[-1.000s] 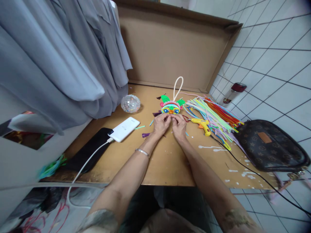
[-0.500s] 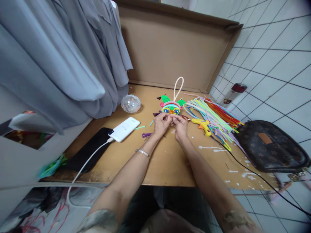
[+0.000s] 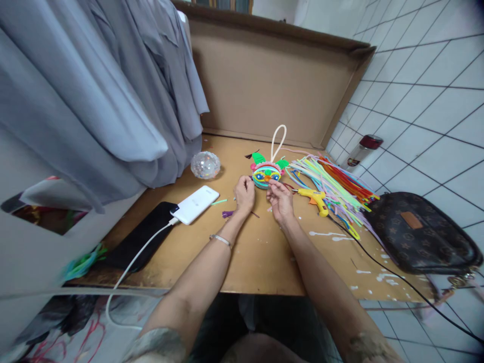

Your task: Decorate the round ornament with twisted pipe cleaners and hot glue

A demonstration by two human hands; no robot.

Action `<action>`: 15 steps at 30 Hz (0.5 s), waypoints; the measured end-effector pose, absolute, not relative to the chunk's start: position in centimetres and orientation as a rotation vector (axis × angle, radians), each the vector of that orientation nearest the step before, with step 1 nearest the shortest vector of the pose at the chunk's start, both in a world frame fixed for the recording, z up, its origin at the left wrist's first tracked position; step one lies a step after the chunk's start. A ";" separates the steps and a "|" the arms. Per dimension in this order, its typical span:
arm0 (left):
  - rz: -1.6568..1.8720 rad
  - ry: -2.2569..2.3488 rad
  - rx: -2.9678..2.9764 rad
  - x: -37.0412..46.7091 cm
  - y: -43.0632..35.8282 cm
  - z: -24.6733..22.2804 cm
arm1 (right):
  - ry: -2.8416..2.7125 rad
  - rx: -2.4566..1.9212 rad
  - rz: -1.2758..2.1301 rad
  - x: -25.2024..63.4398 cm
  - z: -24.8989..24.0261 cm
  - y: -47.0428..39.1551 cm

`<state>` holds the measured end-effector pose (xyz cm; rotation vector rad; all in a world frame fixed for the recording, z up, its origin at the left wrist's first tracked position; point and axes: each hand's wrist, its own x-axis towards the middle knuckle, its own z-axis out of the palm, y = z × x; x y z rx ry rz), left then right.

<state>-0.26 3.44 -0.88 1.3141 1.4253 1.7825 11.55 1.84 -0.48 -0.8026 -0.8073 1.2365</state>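
A colourful pipe-cleaner animal head, with green ears, blue eyes and an orange nose, lies on the table with a white loop above it. My left hand is at its lower left side, fingers curled in; whatever they hold is hidden. In front of the head's lower right, my right hand has thumb and forefinger pinched together close to the nose. Anything between those fingertips is too small to name. A yellow glue gun lies just right of my right hand, its nozzle pointing left.
Bundled pipe cleaners lie at the right, by a brown handbag and a red-lidded bottle. On the left are a clear ball, a white power bank with a cable, and a black pouch. Cardboard stands behind.
My hands, close together in front of the animal head before, have moved apart. The left has shifted left and curled in; more of the head's lower face shows.
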 end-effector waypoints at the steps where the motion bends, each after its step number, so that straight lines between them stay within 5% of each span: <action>1: 1.779 1.443 1.330 -0.3 3.5 -0.9 | -0.787 -0.809 1.243 11.6 -0.4 1.9; 15: 1.899 1.356 1.126 -1.0 4.8 -2.2 | -0.769 -0.936 1.033 13.7 -0.5 3.2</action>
